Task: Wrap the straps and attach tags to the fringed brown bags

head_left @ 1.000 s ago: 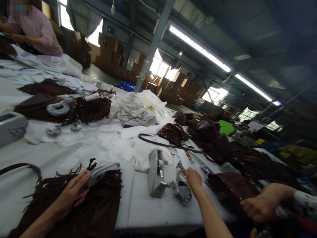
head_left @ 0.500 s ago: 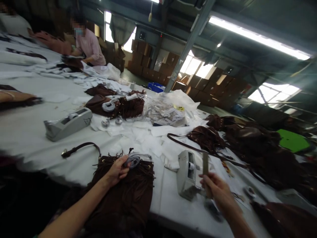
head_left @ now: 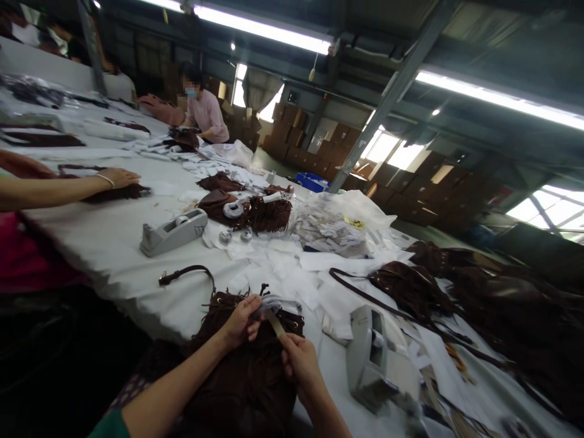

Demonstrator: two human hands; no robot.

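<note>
My left hand is closed on a grey wrapped coil, over the top of a dark brown fringed bag. Pinched in my right hand is a short tan strip of tape, whose far end meets the coil. The bag lies in front of me at the table edge, and its buckled strap stretches away to the left. Right of my hands stands a grey tape dispenser.
A second tape dispenser is at the left, with brown bags behind it. A clear plastic bag of paper pieces sits mid-table. More brown bags are piled right. A co-worker's arm reaches in from the left.
My right hand has moved left from beside the dispenser to the coil, bringing the tape strip. The view has shifted left, showing more of the co-worker's arms.
</note>
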